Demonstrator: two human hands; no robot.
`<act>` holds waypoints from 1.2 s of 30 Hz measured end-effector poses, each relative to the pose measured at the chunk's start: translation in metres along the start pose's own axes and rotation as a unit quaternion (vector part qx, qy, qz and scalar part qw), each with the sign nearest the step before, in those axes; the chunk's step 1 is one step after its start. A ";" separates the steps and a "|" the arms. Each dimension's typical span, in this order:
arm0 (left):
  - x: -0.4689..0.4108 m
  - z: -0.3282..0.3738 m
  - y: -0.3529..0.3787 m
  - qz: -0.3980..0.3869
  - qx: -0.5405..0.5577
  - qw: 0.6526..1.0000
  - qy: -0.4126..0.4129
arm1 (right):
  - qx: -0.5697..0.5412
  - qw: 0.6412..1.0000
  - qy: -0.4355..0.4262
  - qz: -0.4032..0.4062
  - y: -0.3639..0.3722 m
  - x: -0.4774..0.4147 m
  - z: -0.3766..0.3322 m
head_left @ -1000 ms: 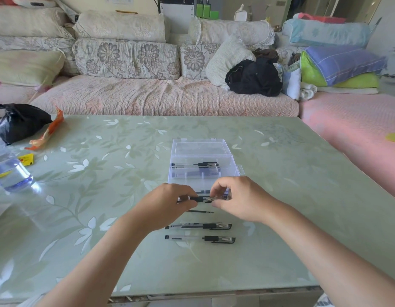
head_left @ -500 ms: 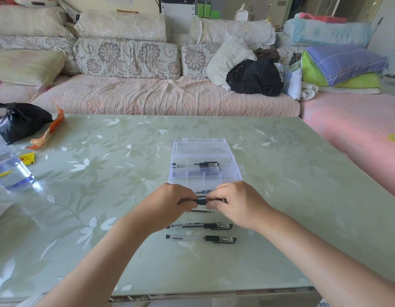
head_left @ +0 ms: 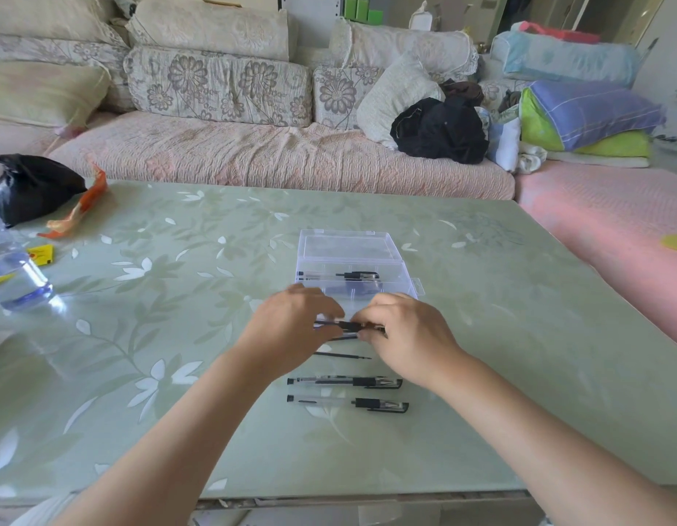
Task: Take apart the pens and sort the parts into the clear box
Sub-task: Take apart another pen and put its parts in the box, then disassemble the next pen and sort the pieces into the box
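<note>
clear black-gripped pen, pinched by left hand and right hand near clear plastic box; risk: joint releases abruptly, pen flies.

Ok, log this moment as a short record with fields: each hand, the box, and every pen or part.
left hand: grips one end of the held pen
right hand: pinches its other end
clear box: lid open, on the table beyond the hands
boxed pen: lies in a far compartment
refill: loose on the table, just nearer than the hands
third pen: whole, nearer the person
fourth pen: whole, nearest the person
</note>
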State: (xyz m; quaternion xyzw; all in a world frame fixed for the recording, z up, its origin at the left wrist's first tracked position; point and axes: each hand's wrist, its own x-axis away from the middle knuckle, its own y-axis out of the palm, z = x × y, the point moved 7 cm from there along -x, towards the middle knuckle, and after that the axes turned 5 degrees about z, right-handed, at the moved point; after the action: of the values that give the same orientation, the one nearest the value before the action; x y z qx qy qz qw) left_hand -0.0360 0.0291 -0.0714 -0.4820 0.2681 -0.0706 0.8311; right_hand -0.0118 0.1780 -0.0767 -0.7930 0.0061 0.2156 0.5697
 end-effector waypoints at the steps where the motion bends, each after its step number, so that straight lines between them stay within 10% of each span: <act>1: -0.002 -0.005 -0.004 0.023 -0.005 1.000 0.003 | 0.011 1.000 0.001 0.009 -0.001 -0.003 0.001; 10: -0.009 -0.051 0.007 -0.030 0.007 0.992 -0.122 | 0.060 0.992 0.095 0.052 -0.013 -0.069 0.045; 26: -0.013 -0.053 0.020 -0.074 -0.010 0.992 -0.103 | 0.084 0.978 0.102 -0.159 0.038 -0.113 0.054; 36: -0.006 -0.046 0.015 -0.063 -0.038 0.994 -0.076 | -0.007 0.992 0.084 -0.093 0.009 -0.088 0.041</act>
State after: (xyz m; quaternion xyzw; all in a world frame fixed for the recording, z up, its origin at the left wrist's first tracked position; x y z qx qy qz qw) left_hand -0.0668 0.0041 -0.1001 -0.5329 0.1754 -0.0762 0.8243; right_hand -0.1078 0.1916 -0.0652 -0.8094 -0.0215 0.0939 0.5793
